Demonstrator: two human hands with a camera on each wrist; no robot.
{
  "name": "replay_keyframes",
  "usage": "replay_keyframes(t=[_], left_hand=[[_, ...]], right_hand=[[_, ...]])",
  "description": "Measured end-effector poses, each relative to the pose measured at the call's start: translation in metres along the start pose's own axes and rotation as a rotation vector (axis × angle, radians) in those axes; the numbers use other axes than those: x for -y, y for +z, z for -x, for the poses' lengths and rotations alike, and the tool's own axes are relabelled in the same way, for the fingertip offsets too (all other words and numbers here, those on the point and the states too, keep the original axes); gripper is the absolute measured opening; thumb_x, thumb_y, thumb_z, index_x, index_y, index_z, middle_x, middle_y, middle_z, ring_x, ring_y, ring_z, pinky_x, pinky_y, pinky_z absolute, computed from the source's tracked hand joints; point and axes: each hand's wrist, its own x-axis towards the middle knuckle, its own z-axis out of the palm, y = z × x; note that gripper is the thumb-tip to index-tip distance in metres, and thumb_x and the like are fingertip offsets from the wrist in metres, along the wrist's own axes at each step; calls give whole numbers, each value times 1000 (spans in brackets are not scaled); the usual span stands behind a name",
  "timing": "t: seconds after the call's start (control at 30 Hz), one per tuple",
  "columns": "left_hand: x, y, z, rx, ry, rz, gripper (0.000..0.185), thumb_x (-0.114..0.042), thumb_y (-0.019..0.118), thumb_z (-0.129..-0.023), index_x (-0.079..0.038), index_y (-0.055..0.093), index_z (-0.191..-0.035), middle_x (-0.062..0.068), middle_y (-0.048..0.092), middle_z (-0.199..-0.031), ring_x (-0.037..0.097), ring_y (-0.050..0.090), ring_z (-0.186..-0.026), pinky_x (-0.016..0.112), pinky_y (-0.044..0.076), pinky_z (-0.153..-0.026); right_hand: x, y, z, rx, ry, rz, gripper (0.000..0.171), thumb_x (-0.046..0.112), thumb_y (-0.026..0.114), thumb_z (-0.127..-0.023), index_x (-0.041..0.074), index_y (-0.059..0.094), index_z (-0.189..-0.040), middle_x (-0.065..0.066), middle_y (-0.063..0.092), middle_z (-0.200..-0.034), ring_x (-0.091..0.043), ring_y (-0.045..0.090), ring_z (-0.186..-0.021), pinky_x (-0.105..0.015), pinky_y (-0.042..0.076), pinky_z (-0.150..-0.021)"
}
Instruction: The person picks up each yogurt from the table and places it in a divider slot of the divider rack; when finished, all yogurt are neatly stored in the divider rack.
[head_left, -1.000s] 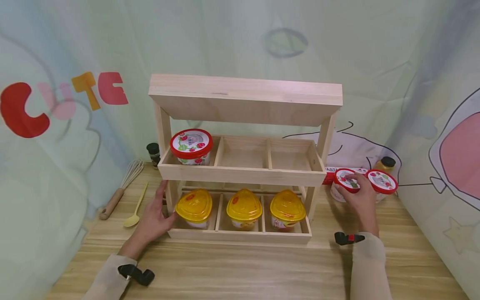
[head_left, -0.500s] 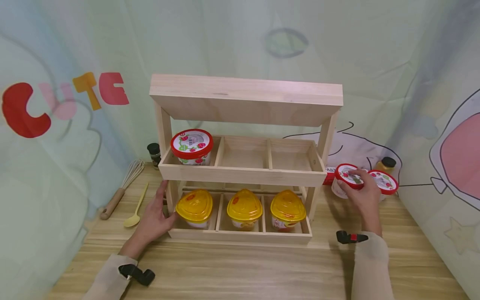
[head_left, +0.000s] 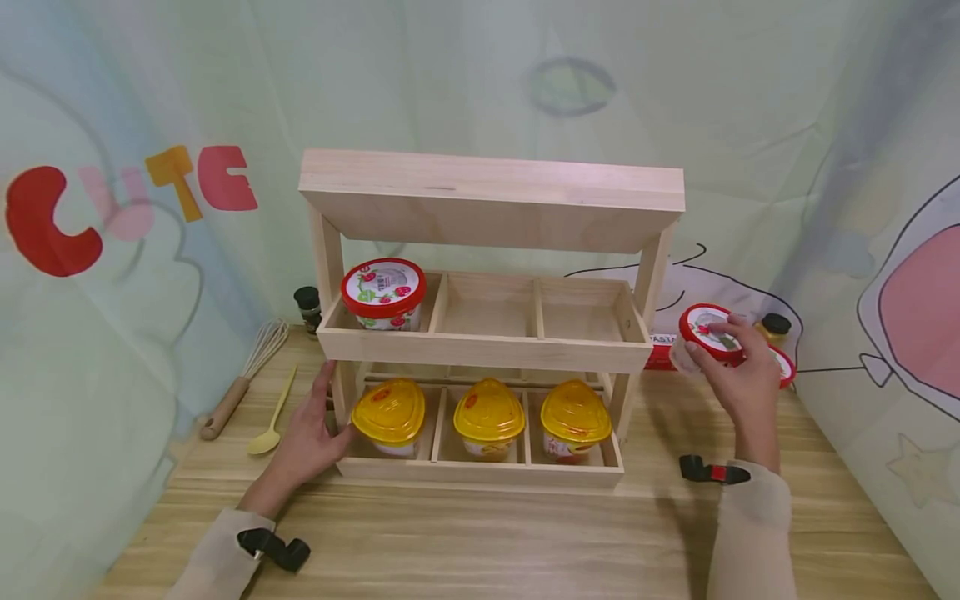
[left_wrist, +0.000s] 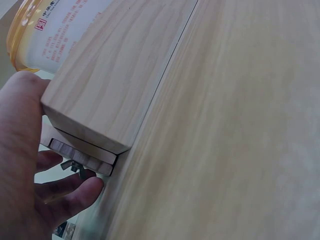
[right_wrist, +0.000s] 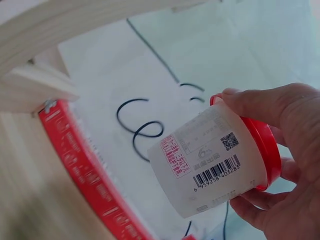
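Observation:
My right hand (head_left: 746, 379) grips a paper tub (head_left: 701, 327) by its red, strawberry-printed lid. In the right wrist view the tub (right_wrist: 205, 160) is tilted, its barcode side showing, with thumb and fingers around the lid. My left hand (head_left: 306, 440) holds the left end of a two-tier wooden rack (head_left: 483, 350). Seen from the left wrist, its fingers curl by a dark wing nut (left_wrist: 75, 166) at the rack's end. A red-lidded tub (head_left: 382, 287) sits in the upper tier's left compartment. Yellow-lidded cups (head_left: 489, 412) fill the three lower front compartments.
Partly behind my right hand stands another red-lidded tub (head_left: 784, 367), with a black-capped bottle (head_left: 775, 325) behind. A red box (head_left: 660, 358) lies beside the rack. Left of it are a whisk (head_left: 243, 375), a yellow spoon (head_left: 270, 433) and a black-capped jar (head_left: 307, 308).
My right hand has lifted the red-lidded tub up from beside the other tub and shifted slightly right. The left hand stays at the rack's end.

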Motion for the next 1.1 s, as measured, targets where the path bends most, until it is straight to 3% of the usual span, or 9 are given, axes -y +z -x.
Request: replay_keyframes(t=[0.33, 0.53, 0.83, 1.1], left_hand=[[1, 0, 0, 2, -3, -4, 113, -10, 75, -83, -17, 6, -172, 39, 44, -157, 61, 62, -125, 77, 57, -94], [1, 0, 0, 3, -10, -4, 113, -10, 75, -83, -18, 6, -172, 40, 44, -157, 61, 61, -126, 77, 56, -94], [0, 0, 1, 20, -37, -5, 114, -11, 75, -83, -19, 4, -172, 38, 40, -160, 60, 60, -127, 77, 56, -96], [0, 0, 1, 16, -32, -2, 113, -11, 74, -83, -19, 5, -172, 39, 43, -157, 60, 61, -126, 78, 56, -95]], right_hand=[[25, -16, 7, -46, -12, -41, 58, 33, 78, -96, 16, 63, -149, 5, 37, -176, -27, 32, -163, -62, 45, -123], [37, -25, 11, -78, -35, -71, 57, 33, 80, -95, 21, 65, -148, 14, 42, -172, -19, 37, -159, -56, 51, -120], [50, -36, 21, -142, -125, -127, 55, 29, 83, -92, 21, 69, -144, 16, 49, -166, -15, 43, -155, -25, 51, -116], [61, -44, 26, -150, -158, -158, 54, 27, 83, -92, 22, 69, -144, 16, 50, -166, -14, 43, -155, -11, 50, -106]])
